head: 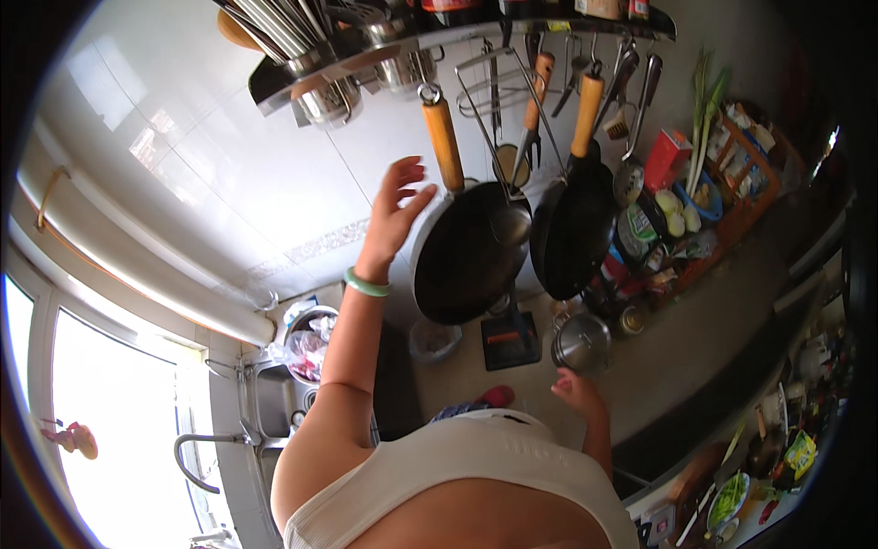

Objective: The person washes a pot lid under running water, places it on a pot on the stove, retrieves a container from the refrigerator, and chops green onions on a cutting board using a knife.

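Note:
My left hand [401,202], with a pale green bangle [367,283] on its wrist, is raised with the fingers apart and nothing in it. It is nearest to the wooden handle [444,143] of a dark wok [466,257] hanging on the wall. Beside that wok hangs a second dark pan [575,226] with a wooden handle [588,113]. Lower down on the right, my right hand [582,396] hangs loosely with bent fingers and no object visible in it. Beyond it, a lidded metal pot [583,341] stands low down; whether they touch is unclear.
Overhead, a wall shelf [473,31] carries jars and utensil cups, with a wire rack [507,103] and tools hanging below. A steel sink [274,401] and faucet [206,439] are at left. Vegetables [675,213] and packages crowd the right; a bowl of cut greens [728,501] sits lower right.

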Demonstrator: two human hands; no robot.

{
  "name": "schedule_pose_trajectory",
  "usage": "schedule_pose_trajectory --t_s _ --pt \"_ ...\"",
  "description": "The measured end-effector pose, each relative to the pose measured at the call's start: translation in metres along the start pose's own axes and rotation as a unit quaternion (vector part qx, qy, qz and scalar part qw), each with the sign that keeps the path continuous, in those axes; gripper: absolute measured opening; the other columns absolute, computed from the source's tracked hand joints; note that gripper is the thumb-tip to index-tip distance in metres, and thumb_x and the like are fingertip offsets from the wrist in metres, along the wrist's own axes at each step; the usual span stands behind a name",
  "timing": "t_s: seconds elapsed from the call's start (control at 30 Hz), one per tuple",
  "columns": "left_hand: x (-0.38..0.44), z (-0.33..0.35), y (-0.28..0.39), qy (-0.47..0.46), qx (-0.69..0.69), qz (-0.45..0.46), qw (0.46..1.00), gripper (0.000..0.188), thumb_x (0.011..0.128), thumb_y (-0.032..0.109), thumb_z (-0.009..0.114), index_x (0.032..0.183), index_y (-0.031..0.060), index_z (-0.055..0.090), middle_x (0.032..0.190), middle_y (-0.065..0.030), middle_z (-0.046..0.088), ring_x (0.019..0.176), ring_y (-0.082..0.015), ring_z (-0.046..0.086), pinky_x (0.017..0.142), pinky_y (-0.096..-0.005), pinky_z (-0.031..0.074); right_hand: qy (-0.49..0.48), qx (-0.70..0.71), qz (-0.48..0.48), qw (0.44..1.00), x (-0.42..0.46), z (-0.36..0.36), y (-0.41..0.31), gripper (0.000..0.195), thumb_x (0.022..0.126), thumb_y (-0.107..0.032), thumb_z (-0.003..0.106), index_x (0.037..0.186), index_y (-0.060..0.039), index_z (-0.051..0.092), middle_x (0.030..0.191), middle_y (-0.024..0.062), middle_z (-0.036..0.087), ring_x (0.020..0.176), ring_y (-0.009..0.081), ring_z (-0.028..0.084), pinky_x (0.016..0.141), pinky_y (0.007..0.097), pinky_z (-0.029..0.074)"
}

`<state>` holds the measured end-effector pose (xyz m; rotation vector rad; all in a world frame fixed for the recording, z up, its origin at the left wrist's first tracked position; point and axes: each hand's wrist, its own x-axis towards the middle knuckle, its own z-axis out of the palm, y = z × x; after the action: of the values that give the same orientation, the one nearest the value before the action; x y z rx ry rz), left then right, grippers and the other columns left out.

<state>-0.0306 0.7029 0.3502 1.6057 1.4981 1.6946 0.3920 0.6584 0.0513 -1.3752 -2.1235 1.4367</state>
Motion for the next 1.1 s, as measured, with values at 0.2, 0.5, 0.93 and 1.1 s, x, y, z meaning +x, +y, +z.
schedule_pose_trajectory --t_s 0.2,0.5,0.93,1.1 --pt "0.052 0.034 -0.016 -0.052 -0.113 -0.013 0.992 0.037 0.088 0.019 0.071 0.115 -0.0012 0.055 0.096 -0.0054 0.061 0.090 -0.0113 0.056 0.080 -0.0266 0.047 0.022 -0.011 0.044 0.999 -0.022 0.016 -0.003 0.049 0.085 -0.020 0.072 0.128 -0.0028 0.056 0.097 0.0120 0.069 0.087 0.0209 0.066 0.079 0.0339 0.052" --pt "0.065 0.055 -0.018 -0.038 -0.202 -0.022 0.978 0.023 0.094 0.019 0.062 0.077 0.0046 0.054 0.059 -0.0022 0.054 0.050 -0.0100 0.049 0.046 -0.0246 0.037 0.068 -0.007 0.139 0.988 -0.073 0.021 0.042 0.044 0.086 -0.018 0.070 0.126 -0.0028 0.057 0.093 0.0124 0.069 0.084 0.0210 0.066 0.076 0.0361 0.053" --pt "0.060 0.039 -0.018 -0.030 -0.138 -0.007 0.990 0.021 0.094 0.018 0.060 0.083 0.0038 0.050 0.060 -0.0005 0.047 0.047 -0.0098 0.043 0.043 -0.0258 0.038 0.060 -0.034 0.158 0.985 -0.082 0.016 0.038 0.048 0.085 -0.024 0.070 0.126 -0.0040 0.056 0.103 0.0159 0.067 0.093 0.0271 0.066 0.083 0.0379 0.052" --pt "0.055 0.028 -0.003 -0.041 -0.161 -0.022 0.986 0.021 0.094 0.016 0.059 0.082 0.0053 0.046 0.058 -0.0007 0.043 0.044 -0.0103 0.040 0.041 -0.0261 0.035 0.081 -0.049 0.135 0.986 -0.076 0.018 0.053 0.045 0.083 -0.022 0.070 0.122 -0.0032 0.058 0.094 0.0157 0.069 0.087 0.0281 0.068 0.078 0.0383 0.053"
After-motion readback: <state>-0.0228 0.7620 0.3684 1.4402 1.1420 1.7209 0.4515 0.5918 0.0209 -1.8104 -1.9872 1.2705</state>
